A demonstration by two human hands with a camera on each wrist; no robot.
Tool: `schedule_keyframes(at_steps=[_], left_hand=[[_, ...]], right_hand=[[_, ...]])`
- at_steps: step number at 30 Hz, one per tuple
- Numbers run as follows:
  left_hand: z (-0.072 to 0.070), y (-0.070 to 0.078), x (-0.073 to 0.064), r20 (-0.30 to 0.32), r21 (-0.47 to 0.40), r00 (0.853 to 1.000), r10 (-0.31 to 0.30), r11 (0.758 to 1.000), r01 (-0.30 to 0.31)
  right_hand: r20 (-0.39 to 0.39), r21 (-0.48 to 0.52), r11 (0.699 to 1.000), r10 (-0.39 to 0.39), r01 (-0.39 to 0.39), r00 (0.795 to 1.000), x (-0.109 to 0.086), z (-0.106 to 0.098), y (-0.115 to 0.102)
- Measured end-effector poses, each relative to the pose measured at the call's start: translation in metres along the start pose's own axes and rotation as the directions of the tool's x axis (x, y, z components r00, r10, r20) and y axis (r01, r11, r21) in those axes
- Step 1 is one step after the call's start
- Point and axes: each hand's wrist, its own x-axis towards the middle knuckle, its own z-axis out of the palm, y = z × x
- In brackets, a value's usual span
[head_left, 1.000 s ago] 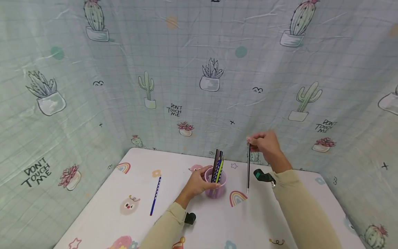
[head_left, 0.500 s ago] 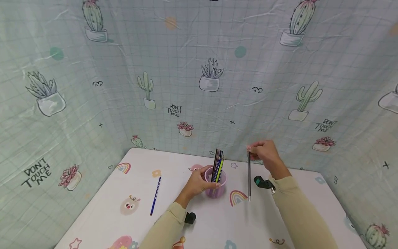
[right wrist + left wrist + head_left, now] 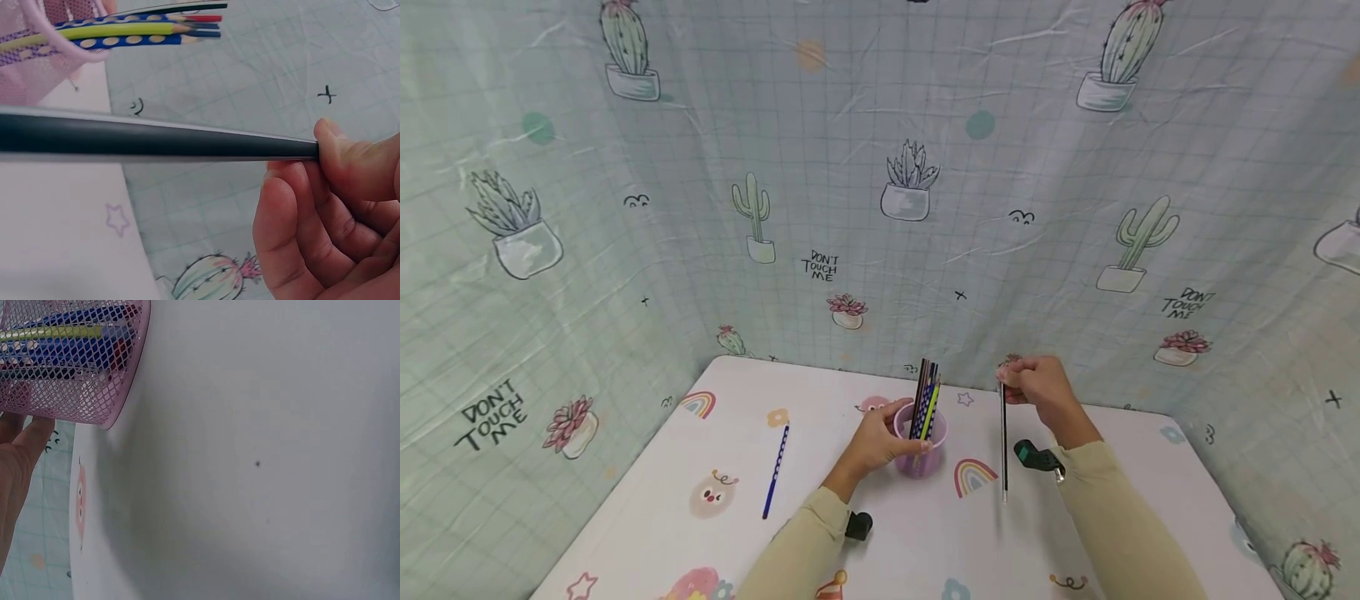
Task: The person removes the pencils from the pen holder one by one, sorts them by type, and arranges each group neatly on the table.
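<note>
A pink mesh pencil cup point(image 3: 919, 465) stands left of the right hand, several pencils point(image 3: 927, 408) leaning inside it. My left hand point(image 3: 874, 442) grips the cup around its side, thumb in front and fingers behind. In the left wrist view, fingers point(image 3: 34, 440) touch the mesh wall of the cup point(image 3: 81, 400). My right hand point(image 3: 1040, 385) pinches a black pencil point(image 3: 1004, 442) by its upper end, and it hangs upright with its pale end down. The right wrist view shows thumb and fingertips on the end of that pencil point(image 3: 187, 139).
A blue dotted pencil point(image 3: 776, 471) lies on the white table point(image 3: 880, 550), left of the left hand. Behind the table hangs a cactus-print cloth point(image 3: 820, 167). Each wrist wears a small dark camera point(image 3: 1036, 456).
My right hand has moved down, lowering the black pencil closer to the table. The left hand and the cup have stayed in place.
</note>
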Motion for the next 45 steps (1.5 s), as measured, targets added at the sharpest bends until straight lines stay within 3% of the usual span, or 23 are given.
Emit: schedule_keyframes(at_steps=[8, 29, 45], left_hand=[[-0.002, 0.002, 0.001, 0.003, 0.005, 1.0, 0.003, 1.0, -0.003], [-0.006, 0.002, 0.003, -0.006, 0.022, 1.0, 0.001, 1.0, -0.001], [0.001, -0.001, 0.001, -0.008, -0.007, 1.0, 0.016, 1.0, -0.016]], right_hand=[[-0.011, -0.002, 0.999, 0.048, -0.048, 0.999, 0.001, 0.001, 0.014], [-0.003, 0.021, 0.997, 0.08, -0.08, 0.997, 0.001, 0.01, 0.043], [0.003, -0.031, 0.995, 0.096, -0.096, 0.995, -0.004, 0.011, 0.067]])
